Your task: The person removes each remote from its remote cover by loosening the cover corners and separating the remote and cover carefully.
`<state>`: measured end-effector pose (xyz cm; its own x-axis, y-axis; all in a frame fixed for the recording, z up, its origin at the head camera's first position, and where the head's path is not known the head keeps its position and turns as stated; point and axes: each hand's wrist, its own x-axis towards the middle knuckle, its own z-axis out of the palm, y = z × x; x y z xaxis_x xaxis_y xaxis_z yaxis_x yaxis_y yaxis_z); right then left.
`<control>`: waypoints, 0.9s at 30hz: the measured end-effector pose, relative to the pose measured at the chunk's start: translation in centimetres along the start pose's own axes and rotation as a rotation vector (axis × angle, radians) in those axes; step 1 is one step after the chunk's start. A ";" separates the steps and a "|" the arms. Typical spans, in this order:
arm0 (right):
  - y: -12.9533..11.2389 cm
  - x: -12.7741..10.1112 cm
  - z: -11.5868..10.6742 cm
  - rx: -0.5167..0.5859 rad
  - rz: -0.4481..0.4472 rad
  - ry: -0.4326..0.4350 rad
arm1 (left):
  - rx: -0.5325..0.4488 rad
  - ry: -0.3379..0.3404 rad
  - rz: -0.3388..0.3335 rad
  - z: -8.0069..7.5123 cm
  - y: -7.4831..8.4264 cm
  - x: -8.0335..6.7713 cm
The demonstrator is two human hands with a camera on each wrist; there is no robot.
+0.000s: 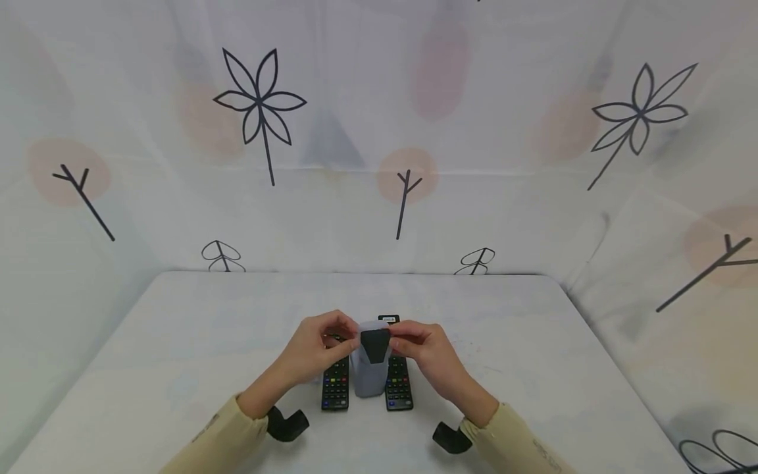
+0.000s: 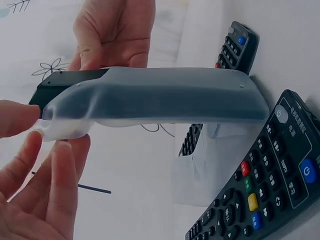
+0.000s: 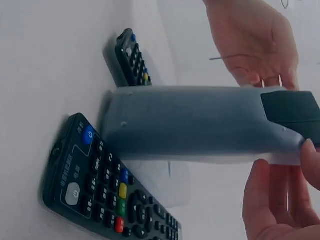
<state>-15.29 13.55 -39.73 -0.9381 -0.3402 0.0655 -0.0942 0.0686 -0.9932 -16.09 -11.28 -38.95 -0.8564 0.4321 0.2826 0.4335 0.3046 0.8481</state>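
Observation:
A dark remote control [image 2: 75, 77] stands on end on the table inside a translucent silicone cover [image 1: 370, 382]. Its bare black end sticks out at the top, where the cover's back is cut away. My left hand [image 1: 316, 345] pinches the cover's upper rim from the left side, thumb against the corner. On the opposite side, my right hand [image 1: 429, 349] pinches the same rim between thumb and fingers. The wrist views show the cover's soft edge flaring loosely at the fingertips. The buttons of the covered remote are hidden.
Black remote controls lie on both sides, the left one [image 1: 335, 385] and the right one [image 1: 399, 385], with coloured buttons. A clear plastic sleeve [image 2: 200, 187] lies behind the standing remote. The white table [image 1: 207, 329] meets a patterned cloth backdrop [image 1: 331, 217].

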 end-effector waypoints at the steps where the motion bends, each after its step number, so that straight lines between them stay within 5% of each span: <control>1: 0.0 -0.1 0.1 -0.004 0.007 0.011 | 0.011 0.002 0.007 0.0 0.0 0.0; 14: -0.1 -0.3 0.6 -0.121 -0.024 0.026 | 0.128 0.080 0.051 0.4 0.4 -0.1; 27: 0.0 -0.5 0.6 -0.237 -0.059 0.026 | 0.110 0.071 0.032 0.7 -0.2 -0.3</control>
<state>-14.66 13.16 -39.76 -0.9366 -0.3259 0.1288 -0.2222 0.2680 -0.9375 -15.74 -10.89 -39.52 -0.8576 0.3829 0.3435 0.4860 0.3844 0.7849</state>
